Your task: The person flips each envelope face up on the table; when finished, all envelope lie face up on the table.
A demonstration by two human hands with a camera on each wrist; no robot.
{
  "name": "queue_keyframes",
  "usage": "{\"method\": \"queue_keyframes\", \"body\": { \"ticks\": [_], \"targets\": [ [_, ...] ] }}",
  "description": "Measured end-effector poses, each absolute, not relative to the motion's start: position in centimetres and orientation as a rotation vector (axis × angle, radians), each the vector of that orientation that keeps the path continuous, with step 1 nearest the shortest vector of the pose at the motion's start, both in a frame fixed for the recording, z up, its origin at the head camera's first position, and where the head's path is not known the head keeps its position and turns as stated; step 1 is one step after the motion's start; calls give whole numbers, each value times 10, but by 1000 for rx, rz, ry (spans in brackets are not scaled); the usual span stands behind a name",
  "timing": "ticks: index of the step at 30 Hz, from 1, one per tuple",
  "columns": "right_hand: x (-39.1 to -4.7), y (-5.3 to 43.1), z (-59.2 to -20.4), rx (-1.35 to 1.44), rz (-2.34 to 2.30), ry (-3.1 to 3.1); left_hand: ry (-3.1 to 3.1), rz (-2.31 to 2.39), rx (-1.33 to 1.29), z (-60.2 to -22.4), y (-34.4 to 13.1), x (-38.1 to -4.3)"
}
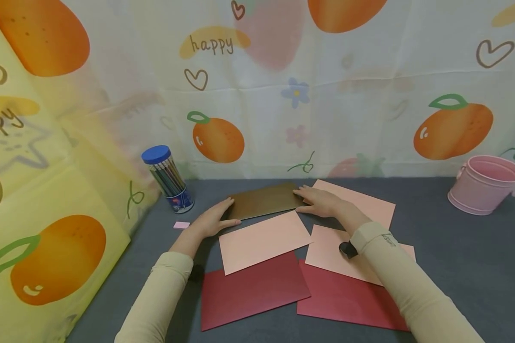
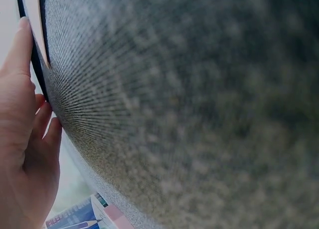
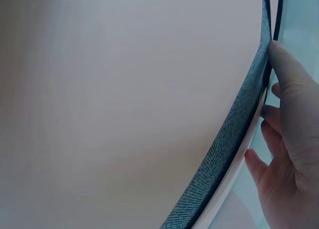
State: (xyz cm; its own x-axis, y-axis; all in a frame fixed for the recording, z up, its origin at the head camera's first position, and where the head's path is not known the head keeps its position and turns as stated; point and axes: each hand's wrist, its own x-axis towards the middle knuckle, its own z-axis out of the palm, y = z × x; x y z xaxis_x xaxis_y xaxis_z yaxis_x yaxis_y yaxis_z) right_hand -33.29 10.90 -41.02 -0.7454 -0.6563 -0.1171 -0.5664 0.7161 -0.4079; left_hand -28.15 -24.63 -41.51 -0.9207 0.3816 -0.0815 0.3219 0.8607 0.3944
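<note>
A flat brown rectangular card [image 1: 263, 200] lies at the back of the dark tabletop, between both hands. My left hand [image 1: 212, 220] touches its left end, thumb along the near edge and fingers towards the far corner. At the right end my right hand [image 1: 322, 201] rests with fingertips on the card and thumb at the near corner. Both hands have fairly straight fingers; the wrist views show the left thumb [image 2: 21, 47] and right thumb [image 3: 286, 64] at a thin dark edge. A pink card [image 1: 263, 243] lies just in front, and another pink card [image 1: 369, 202] lies partly behind the right hand.
A third pink card [image 1: 330, 247] overlaps a red card [image 1: 347, 297] under the right forearm; a second red card [image 1: 253, 293] lies left of it. A blue-lidded pencil tub [image 1: 167, 178], a small pink block [image 1: 181, 225] and a pink bucket [image 1: 485, 186] stand around. Printed cloth [image 1: 262, 95] hangs behind.
</note>
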Motion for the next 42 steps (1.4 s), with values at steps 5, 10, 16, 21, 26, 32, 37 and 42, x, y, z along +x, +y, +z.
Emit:
{"method": "queue_keyframes", "body": {
  "ticks": [5,10,16,21,26,32,37,42],
  "targets": [
    [-330,108,-409,-983,-491,2681,2880,515,534,-415,-246,-282],
    [-327,105,-407,-998,-553,2663,2887,450,546,-413,-246,-282],
    [-324,102,-406,-1030,-649,2655,2913,409,620,-411,-246,-280],
    [-324,98,-407,-1068,-698,2702,2954,433,667,-410,-249,-279],
    [-323,95,-405,-1025,-730,2794,3024,547,672,-407,-252,-278],
    [-318,94,-400,-986,-730,2953,3079,766,625,-405,-254,-278],
    [-314,94,-396,-954,-766,3092,3076,1060,556,-403,-254,-278],
    [-312,93,-393,-876,-793,3178,3066,1260,433,-403,-252,-278]
  ]
}}
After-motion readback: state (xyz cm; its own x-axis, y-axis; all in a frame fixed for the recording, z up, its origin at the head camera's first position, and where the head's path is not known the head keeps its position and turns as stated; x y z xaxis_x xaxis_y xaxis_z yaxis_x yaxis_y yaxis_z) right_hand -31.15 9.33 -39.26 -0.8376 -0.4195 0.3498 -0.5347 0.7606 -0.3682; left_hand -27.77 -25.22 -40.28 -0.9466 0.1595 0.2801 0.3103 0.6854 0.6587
